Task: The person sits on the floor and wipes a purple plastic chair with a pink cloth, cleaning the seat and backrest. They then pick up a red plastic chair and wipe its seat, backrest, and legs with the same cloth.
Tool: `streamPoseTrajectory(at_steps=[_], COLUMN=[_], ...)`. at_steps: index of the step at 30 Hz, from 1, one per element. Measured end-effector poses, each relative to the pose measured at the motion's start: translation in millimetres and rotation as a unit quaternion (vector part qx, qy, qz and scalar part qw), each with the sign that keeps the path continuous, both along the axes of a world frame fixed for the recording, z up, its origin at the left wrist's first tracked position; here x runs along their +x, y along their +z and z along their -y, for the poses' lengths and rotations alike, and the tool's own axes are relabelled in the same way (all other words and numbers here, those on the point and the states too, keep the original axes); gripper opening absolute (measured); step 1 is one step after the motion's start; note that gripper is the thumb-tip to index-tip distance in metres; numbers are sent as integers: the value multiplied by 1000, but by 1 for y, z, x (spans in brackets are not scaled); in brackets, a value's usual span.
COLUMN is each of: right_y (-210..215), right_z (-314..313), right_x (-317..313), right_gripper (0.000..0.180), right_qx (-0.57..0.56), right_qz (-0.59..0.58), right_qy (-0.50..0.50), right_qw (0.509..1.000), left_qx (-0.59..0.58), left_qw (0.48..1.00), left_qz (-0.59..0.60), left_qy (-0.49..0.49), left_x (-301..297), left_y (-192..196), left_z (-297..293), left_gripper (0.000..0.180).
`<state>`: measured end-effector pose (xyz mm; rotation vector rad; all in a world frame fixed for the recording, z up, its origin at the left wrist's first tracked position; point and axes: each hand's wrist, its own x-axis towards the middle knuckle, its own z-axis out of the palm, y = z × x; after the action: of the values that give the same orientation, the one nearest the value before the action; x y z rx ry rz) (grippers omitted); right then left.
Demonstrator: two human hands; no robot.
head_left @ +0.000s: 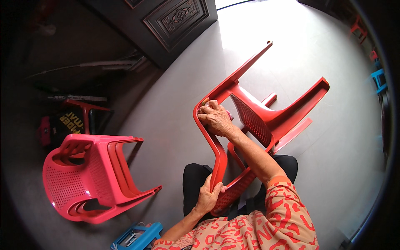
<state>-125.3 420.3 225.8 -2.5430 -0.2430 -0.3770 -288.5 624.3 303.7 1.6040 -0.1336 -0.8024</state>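
Note:
A red plastic armchair [287, 114] lies tipped over against my lap, its legs pointing away to the far right. My left hand [208, 198] is wrapped round the chair's edge near my knees, with the thumb on the outer face. Farther up, my right hand [216, 118] presses into the bend of the armrest with curled fingers. Something small and pinkish shows beside that palm, and a yellowish bit shows at the fingertips; its kind is mostly hidden by the hand.
To the left stands a stack of chairs [96, 166], pink on top of red. A blue plastic stool [141, 235] with small things on it is at the lower left. Beyond are a dark carved door [175, 25] and a dark printed cloth or bag [68, 125]. Small stools [378, 81] line the far right.

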Motion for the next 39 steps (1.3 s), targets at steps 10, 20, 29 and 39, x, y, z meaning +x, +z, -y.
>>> streamPoseTrajectory(at_steps=[10,20,29,39], right_y=[6,62,25,23], right_z=[-3,34,145,97], right_x=[-58,-153,-173,-186], right_gripper=[47,56,42,27], right_qx=[209,199,-205,-200], right_qz=[-136,-32,15,-56], right_qy=[25,-13,-477,-332], right_qw=[968,979,854,920], left_qx=[3,6,4,-5], left_qw=[1000,999,999,1000], left_qz=[0,38,51,28], left_qy=[17,15,7,3], left_x=[-1,4,0,0], left_y=[1,1,1,-2], left_z=[1,3,5,1], left_gripper=[34,27,23,25])
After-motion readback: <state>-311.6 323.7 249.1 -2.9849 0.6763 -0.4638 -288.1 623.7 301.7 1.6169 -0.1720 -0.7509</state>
